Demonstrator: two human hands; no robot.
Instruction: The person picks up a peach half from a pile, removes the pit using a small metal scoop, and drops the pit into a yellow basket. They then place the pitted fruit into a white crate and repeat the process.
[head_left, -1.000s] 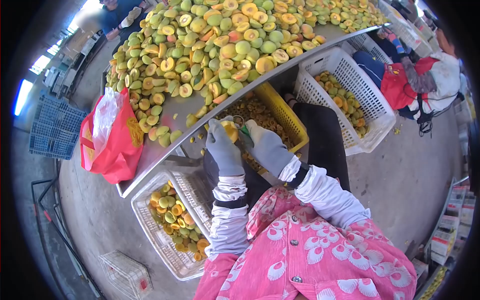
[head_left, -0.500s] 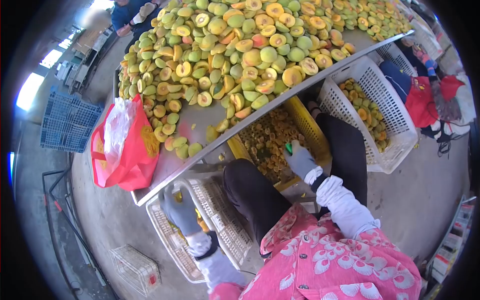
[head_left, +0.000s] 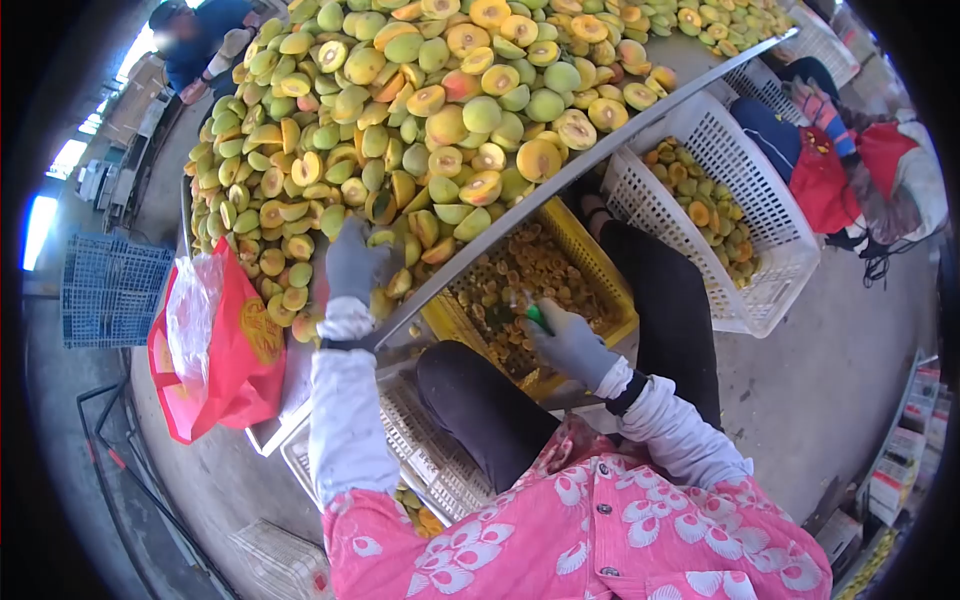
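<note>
Grey-gloved, my left hand [head_left: 356,262] reaches into the lower edge of a big heap of halved fruit [head_left: 400,110] on the metal table [head_left: 640,120]; its fingertips are partly hidden among the pieces. My right hand [head_left: 568,345], gloved too, is closed around a small green-handled tool [head_left: 538,318]. It is above the near part of a yellow crate [head_left: 622,312] holding brown pits and scraps. Below my left forearm stands a white basket [head_left: 425,440] with some fruit in it.
A red bag [head_left: 235,350] with clear plastic hangs by the table's left corner. At right is a white crate [head_left: 785,290] of fruit halves. Blue crates [head_left: 112,290] stand far left. One person [head_left: 205,50] is at upper left; another person's hand [head_left: 815,105] shows upper right.
My left hand has moved up from above the white basket to the fruit heap. My right hand, still around the green tool, has shifted slightly left and down. The whole view has shifted.
</note>
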